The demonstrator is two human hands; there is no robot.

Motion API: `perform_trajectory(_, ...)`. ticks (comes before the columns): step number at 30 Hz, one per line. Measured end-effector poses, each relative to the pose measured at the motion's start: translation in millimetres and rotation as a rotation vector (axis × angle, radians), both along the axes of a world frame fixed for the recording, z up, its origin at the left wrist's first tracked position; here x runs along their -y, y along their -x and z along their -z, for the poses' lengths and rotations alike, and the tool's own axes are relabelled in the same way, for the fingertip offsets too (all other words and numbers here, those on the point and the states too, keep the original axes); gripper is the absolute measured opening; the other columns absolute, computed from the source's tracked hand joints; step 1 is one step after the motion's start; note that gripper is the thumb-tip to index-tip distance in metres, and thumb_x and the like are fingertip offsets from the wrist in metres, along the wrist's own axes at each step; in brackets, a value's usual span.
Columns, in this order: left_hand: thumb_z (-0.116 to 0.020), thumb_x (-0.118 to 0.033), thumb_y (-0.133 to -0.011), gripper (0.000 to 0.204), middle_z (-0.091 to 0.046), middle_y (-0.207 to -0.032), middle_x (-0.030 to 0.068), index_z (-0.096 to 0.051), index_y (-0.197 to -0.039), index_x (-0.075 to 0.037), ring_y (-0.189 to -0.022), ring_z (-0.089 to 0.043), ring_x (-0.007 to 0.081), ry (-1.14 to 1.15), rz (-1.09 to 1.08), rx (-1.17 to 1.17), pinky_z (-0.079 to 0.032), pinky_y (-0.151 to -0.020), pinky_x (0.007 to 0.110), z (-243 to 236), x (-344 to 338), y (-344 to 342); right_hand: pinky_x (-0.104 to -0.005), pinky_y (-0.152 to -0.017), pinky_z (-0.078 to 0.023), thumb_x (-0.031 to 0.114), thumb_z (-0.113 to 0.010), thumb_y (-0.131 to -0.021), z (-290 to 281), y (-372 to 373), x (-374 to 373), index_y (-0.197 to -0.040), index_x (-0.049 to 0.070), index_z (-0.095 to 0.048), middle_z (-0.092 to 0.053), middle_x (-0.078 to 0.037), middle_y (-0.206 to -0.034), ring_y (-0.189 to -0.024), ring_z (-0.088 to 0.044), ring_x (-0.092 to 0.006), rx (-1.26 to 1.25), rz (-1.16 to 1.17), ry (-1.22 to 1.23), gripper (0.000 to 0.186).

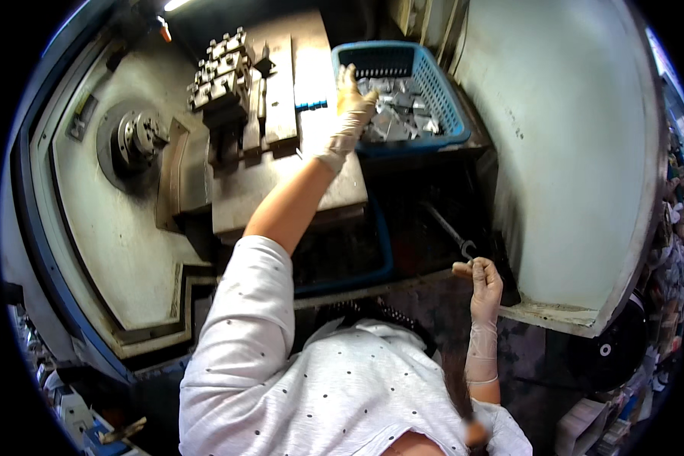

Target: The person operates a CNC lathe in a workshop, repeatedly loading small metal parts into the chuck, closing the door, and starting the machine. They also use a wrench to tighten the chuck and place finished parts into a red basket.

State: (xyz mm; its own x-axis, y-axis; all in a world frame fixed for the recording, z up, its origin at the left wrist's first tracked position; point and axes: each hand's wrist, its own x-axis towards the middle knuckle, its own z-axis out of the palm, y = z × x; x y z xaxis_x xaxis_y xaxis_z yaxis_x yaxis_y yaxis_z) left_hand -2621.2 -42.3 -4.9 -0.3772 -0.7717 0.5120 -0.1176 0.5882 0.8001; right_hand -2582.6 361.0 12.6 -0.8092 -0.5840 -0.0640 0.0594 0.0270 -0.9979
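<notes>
My left hand (351, 102) in a thin pale glove reaches to the left edge of a blue perforated basket (444, 102) of flat silver metal pieces (391, 102). Its fingers are extended and apart, with nothing visible in them. Just left of it is a steel bed (281, 83) with bolted tool blocks (220, 80) and a short blue strip (311, 105). My right hand (480, 277), gloved too, is lower right, fingers closed at the near end of a steel spanner (448, 228); I cannot make out what they pinch.
A round spindle chuck (137, 137) is mounted on the machine wall at left. A pale panel (562, 159) curves up on the right. A dark tray with a blue rim (387, 251) sits under the bed. A black disc (623, 349) stands lower right, beside cluttered items.
</notes>
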Motion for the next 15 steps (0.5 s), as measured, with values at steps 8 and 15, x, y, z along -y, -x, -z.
perform_trajectory(8,-0.057,0.000,-0.068,0.025,-0.056,-0.092,0.0141,-0.056,-0.092,-0.004,-0.080,-0.055,0.0273,0.314,0.192,0.257,-0.044,-0.072,0.034,2.8,-175.8,-253.6,-0.0194,-0.055,-0.037,0.020,-0.047,-0.085,54.8,25.0,-2.0,-0.080,0.002,-0.051,-0.049,-0.002,-0.063,-0.057,-0.045,-0.0077,-0.120,-0.053,-0.211,0.019)
perform_trajectory(15,-0.055,-0.034,-0.074,0.038,-0.053,-0.101,0.0132,-0.052,-0.105,-0.012,-0.092,-0.051,0.0281,0.046,-0.015,0.980,-0.042,-0.080,0.037,165.9,-173.9,-247.8,-0.0225,-0.067,-0.040,0.022,-0.046,-0.085,58.0,34.0,49.7,-0.081,0.001,-0.049,-0.052,-0.005,-0.078,-0.069,-0.049,-0.0113,-0.240,-0.198,-0.118,0.022)
